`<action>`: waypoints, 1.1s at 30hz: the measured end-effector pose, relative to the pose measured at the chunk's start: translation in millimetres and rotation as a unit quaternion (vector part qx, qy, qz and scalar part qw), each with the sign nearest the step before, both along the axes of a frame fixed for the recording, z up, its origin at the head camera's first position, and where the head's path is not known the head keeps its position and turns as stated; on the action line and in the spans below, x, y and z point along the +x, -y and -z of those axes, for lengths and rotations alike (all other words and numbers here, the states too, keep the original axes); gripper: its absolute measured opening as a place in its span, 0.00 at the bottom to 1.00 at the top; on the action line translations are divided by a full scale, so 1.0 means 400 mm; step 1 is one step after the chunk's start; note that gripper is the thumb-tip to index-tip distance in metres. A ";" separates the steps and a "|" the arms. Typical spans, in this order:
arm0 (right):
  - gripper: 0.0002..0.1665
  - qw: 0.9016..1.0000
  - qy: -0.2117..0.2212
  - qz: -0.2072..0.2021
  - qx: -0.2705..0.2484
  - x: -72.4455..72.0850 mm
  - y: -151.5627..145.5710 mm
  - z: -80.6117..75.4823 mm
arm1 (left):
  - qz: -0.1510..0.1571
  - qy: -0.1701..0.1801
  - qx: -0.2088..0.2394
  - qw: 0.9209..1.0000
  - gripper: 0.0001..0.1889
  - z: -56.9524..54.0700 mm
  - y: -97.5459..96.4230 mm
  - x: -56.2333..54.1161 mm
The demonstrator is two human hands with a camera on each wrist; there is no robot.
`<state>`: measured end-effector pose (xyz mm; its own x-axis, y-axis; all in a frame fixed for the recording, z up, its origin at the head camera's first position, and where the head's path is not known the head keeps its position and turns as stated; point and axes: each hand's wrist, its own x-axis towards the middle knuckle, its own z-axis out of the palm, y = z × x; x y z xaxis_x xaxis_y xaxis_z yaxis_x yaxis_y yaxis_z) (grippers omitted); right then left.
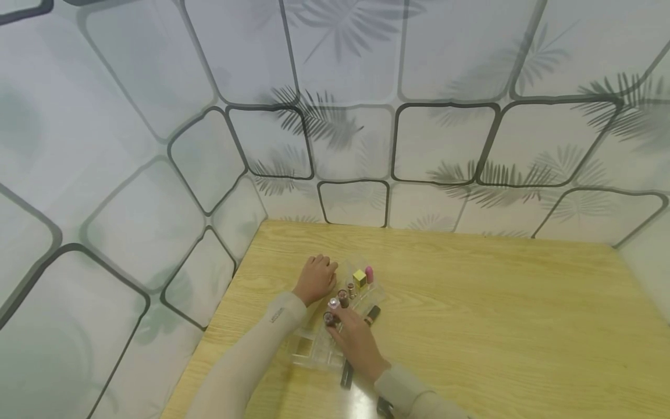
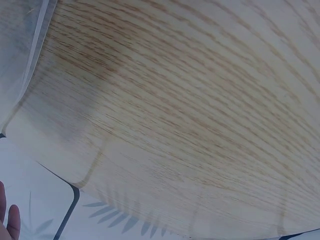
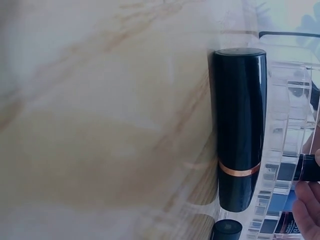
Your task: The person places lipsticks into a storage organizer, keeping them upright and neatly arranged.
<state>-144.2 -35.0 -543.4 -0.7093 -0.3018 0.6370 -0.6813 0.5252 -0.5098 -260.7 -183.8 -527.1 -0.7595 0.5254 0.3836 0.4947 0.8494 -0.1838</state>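
A clear plastic organizer [image 1: 321, 356] with tiered compartments stands on the table. My right hand [image 1: 358, 342] reaches over it and pinches a dark lipstick tube [image 3: 308, 168] among the slots. Several items stand in the organizer: a dark round-topped tube [image 1: 342, 297], a tube with a sparkling top [image 1: 334, 303], a gold cube-shaped item [image 1: 359, 279] and a pink rounded one [image 1: 369, 274]. My left hand [image 1: 317, 279] is at the organizer's far left side, fingers slightly bent; only its fingertips [image 2: 13, 222] show in the left wrist view. Whether it touches the organizer is unclear.
A black lipstick tube with a copper band [image 3: 240, 110] lies beside the organizer. Other black tubes [image 1: 373, 314] [image 1: 347, 374] lie along its right side, and a dark object [image 1: 384, 407] lies near my right sleeve. Patterned walls [image 1: 356, 203] border the wooden table [image 1: 497, 314].
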 end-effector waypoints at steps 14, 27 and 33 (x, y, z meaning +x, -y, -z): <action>0.21 1.000 -0.001 0.008 0.018 -0.003 -0.003 0.000 | -0.003 0.015 0.004 1.000 0.05 -0.001 -0.002 -0.002; 0.20 0.998 0.033 -0.050 -0.015 -0.001 -0.046 -0.012 | -0.001 0.010 0.010 1.000 0.05 -0.001 0.001 -0.003; 0.20 0.993 0.111 -0.047 0.005 -0.003 -0.110 -0.023 | -0.002 0.016 0.002 1.000 0.05 -0.006 -0.002 0.000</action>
<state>-145.3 8.9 -534.3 -0.8005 -0.3784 0.4649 -0.5988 0.4704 -0.6482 -260.7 -183.1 -524.7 -0.7727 0.5217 0.3616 0.4975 0.8516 -0.1653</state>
